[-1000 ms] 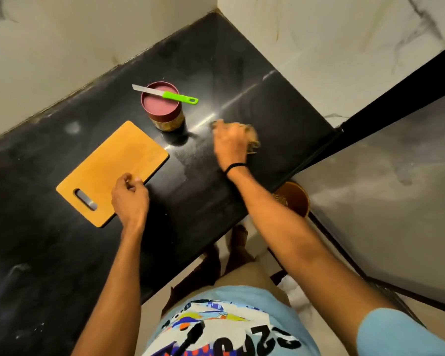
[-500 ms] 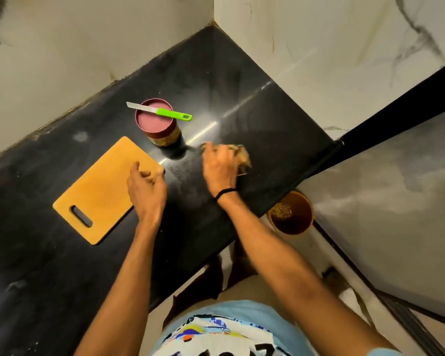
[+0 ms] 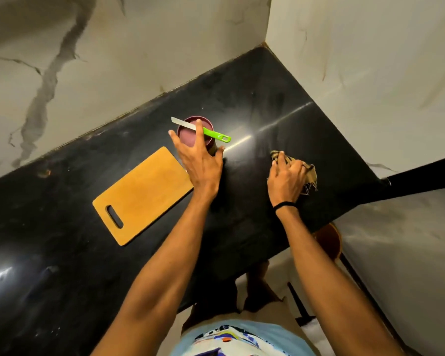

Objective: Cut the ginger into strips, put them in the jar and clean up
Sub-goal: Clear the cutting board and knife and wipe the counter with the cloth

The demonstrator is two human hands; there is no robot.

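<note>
The cutting board (image 3: pixel 141 194) sits at my left hand's 8 o'clock. The left hand (image 3: pixel 201 164), fingers spread, reaches around the jar (image 3: pixel 188 136) at its 12 o'clock and is the nearer hand. The knife (image 3: pixel 213 133) lies loose across the lid on a 10-to-4 axis, so I'd lift level. At 3 o'clock, my right hand (image 3: pixel 285 178) curls on the cloth (image 3: pixel 311 176).

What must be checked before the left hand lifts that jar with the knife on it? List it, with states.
1. Maroon-lidded round jar: lid on, ok.
2. Green-handled knife lies loose across the lid, may slide: not ok.
3. Left hand spread over the lid, fingers not closed on the jar: not ok.
4. Right hand grips the frayed tan cloth, apart from the jar: ok.
5. Ginger strips inside: cannot tell.
</note>
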